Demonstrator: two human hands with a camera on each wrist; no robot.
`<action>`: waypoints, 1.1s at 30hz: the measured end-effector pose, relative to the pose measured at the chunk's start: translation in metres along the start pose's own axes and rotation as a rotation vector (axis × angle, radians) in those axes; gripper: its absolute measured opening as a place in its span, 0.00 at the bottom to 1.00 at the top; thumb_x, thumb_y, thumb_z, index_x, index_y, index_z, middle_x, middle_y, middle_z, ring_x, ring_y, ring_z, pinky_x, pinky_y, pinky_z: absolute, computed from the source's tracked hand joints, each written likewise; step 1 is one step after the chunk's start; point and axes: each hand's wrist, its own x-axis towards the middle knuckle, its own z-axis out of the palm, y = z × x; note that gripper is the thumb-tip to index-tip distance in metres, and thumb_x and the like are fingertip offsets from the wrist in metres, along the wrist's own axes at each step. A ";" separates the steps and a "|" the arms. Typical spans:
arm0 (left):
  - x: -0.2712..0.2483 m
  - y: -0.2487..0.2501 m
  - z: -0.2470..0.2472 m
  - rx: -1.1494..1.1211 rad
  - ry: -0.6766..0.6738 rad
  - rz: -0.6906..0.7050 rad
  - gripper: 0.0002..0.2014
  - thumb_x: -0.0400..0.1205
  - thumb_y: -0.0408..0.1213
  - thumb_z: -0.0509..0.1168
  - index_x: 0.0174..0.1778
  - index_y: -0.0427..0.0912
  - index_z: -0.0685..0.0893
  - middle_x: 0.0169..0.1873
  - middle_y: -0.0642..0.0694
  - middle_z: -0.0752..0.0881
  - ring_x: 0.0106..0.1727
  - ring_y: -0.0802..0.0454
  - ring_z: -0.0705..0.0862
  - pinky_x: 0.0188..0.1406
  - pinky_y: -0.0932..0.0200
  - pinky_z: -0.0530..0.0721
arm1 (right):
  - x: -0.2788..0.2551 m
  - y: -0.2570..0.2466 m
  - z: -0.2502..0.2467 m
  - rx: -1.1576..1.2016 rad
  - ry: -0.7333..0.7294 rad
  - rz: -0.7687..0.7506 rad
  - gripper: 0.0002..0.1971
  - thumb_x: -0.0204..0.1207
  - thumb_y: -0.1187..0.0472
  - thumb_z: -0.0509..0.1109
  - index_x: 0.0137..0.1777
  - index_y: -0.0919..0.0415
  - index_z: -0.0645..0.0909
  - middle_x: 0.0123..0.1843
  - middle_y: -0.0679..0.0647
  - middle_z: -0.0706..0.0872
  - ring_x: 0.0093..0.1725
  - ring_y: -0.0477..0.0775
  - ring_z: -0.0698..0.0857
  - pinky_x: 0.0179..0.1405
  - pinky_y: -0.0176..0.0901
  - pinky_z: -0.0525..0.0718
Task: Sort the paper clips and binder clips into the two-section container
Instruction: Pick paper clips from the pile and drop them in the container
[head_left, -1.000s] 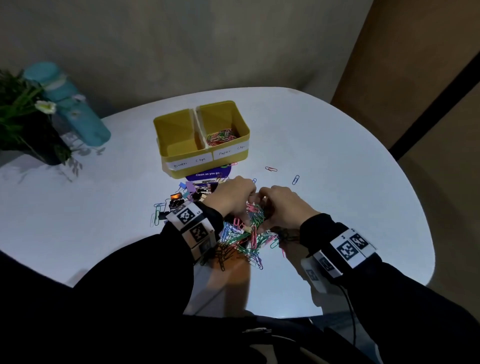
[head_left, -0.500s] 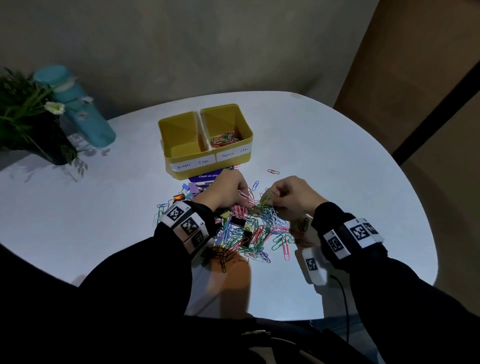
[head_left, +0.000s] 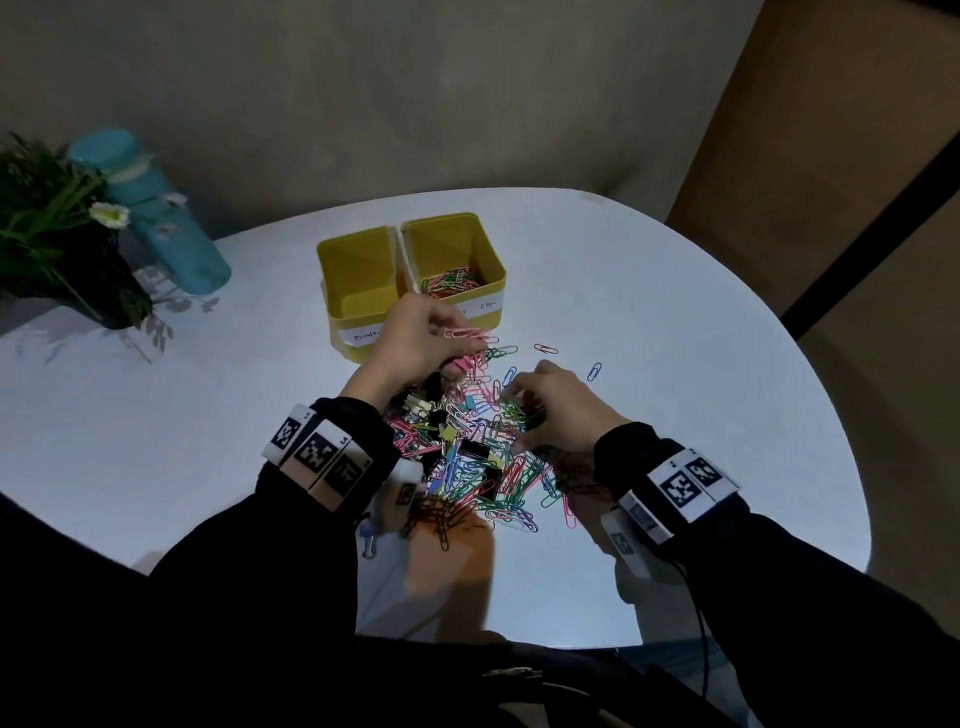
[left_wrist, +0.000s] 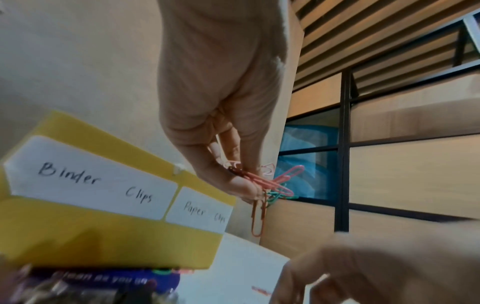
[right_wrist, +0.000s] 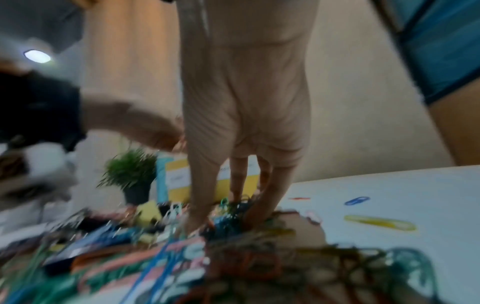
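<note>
Pinched between thumb and fingertips, a small bunch of paper clips (left_wrist: 270, 185) hangs from the left hand (head_left: 415, 343), raised just before the yellow container (head_left: 363, 301)'s labelled front; pink clips point sideways, one orange clip dangles straight down. Right hand (head_left: 561, 410) digs curled fingers into the mixed pile (head_left: 467, 452) on the table (head_left: 675, 364), gripping a tangle of clips.

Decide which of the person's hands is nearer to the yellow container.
Left. The left hand is raised right at the yellow container's front, holding paper clips. The right hand is lower, on the clip pile.
</note>
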 end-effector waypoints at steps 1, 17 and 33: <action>0.000 0.005 -0.002 -0.001 0.016 0.015 0.09 0.70 0.30 0.77 0.45 0.32 0.89 0.37 0.38 0.90 0.30 0.52 0.88 0.28 0.63 0.87 | 0.002 -0.001 0.002 -0.043 0.024 -0.017 0.26 0.63 0.53 0.84 0.60 0.57 0.81 0.52 0.55 0.76 0.53 0.59 0.77 0.49 0.48 0.74; 0.056 0.036 -0.027 0.092 0.397 -0.011 0.08 0.75 0.32 0.75 0.48 0.36 0.89 0.43 0.43 0.88 0.36 0.53 0.88 0.29 0.64 0.87 | 0.016 -0.029 -0.107 0.559 0.304 -0.015 0.06 0.71 0.68 0.78 0.47 0.63 0.88 0.44 0.58 0.90 0.40 0.54 0.89 0.42 0.42 0.90; 0.014 0.028 -0.043 0.082 0.496 0.127 0.15 0.80 0.21 0.61 0.41 0.45 0.88 0.39 0.48 0.89 0.41 0.54 0.88 0.44 0.61 0.88 | 0.128 -0.075 -0.105 0.272 0.355 0.052 0.14 0.83 0.61 0.65 0.63 0.67 0.82 0.60 0.62 0.86 0.57 0.60 0.86 0.55 0.45 0.83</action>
